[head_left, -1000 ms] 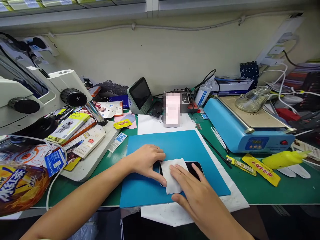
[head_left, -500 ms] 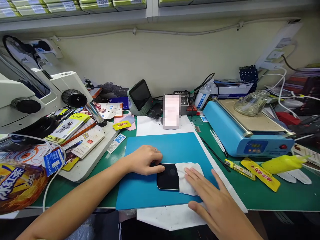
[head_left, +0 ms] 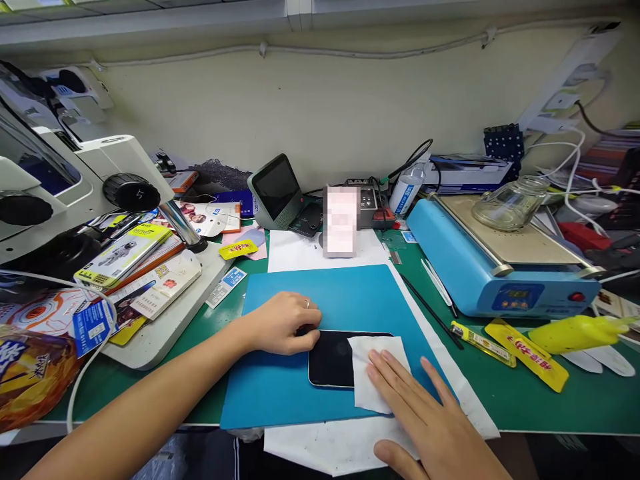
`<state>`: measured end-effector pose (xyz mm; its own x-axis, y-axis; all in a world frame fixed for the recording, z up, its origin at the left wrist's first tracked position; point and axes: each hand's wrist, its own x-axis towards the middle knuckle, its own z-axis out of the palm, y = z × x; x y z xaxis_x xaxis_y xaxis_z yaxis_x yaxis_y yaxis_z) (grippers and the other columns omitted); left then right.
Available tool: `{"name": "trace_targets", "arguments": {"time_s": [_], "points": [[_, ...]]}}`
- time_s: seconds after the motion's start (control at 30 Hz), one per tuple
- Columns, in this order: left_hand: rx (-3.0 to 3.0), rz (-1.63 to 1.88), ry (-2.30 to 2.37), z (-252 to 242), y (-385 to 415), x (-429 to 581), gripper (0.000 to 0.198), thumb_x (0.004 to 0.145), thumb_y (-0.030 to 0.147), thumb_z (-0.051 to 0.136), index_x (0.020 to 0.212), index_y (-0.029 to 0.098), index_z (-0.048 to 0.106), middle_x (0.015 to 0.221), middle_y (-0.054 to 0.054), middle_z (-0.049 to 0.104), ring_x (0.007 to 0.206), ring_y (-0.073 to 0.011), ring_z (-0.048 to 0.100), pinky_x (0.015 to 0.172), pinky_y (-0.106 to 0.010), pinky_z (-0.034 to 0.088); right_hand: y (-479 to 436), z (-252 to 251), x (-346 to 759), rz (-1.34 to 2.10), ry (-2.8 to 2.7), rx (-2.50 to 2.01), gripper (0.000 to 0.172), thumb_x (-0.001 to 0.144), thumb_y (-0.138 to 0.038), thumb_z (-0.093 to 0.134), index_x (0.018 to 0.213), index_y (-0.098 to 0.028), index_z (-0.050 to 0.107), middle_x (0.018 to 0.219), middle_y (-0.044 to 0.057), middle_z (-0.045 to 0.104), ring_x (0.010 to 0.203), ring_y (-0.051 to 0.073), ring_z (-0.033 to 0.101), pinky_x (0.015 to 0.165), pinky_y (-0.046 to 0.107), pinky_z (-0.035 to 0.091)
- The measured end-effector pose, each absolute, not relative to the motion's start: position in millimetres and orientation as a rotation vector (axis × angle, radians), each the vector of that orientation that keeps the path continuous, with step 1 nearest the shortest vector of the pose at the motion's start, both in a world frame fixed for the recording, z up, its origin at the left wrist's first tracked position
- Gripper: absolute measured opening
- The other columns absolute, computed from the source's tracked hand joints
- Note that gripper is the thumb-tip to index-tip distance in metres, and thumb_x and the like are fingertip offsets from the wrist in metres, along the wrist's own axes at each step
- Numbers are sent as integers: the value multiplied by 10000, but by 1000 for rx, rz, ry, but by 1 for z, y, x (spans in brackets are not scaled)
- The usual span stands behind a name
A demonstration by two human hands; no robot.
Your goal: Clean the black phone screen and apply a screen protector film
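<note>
A black phone lies screen up on a blue mat near the bench's front edge. My left hand grips the phone's left end with curled fingers; a ring shows on one finger. My right hand lies flat, fingers stretched out, pressing a white wipe onto the right half of the screen. The wipe covers that end of the phone.
A microscope with leaflets on its base stands at left, a snack bag at the far left. A blue heating machine with a glass jar sits at right, a yellow squeeze bottle in front. White paper lies under the mat.
My right hand slid the wipe from the left part of the screen to its right end, baring the dark glass. My left hand stayed at the phone's left end.
</note>
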<state>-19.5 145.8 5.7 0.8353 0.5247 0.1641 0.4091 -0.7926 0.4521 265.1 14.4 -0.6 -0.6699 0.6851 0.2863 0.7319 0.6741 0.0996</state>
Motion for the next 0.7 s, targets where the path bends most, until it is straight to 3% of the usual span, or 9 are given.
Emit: {"name": "trace_targets", "arguments": {"time_s": [0.27,0.53,0.7], "points": [[2601,410,674,8,143,-21,252,850,203,472,683,228,285,617,23,405,603,-167,390,628,-327,297,34,-6,256,-301,-2624,-1198,864,1018,-553,477,1659,-147,64,1546,126,514,1341,322,592,1030,540,474],[2550,427,654,7,143,-22,205,769,201,522,685,225,336,620,32,438,590,-158,376,639,-325,304,2,0,266,-389,-2609,-1220,705,984,-559,506,1507,-88,490,1508,148,572,1288,326,626,1027,449,497],[2556,423,647,8,143,-19,189,755,196,517,691,224,341,626,31,457,599,-156,399,637,-320,302,33,-2,246,-408,-2596,-1245,665,1025,-577,419,1421,-65,569,1455,175,618,1285,321,628,1034,489,486]]}}
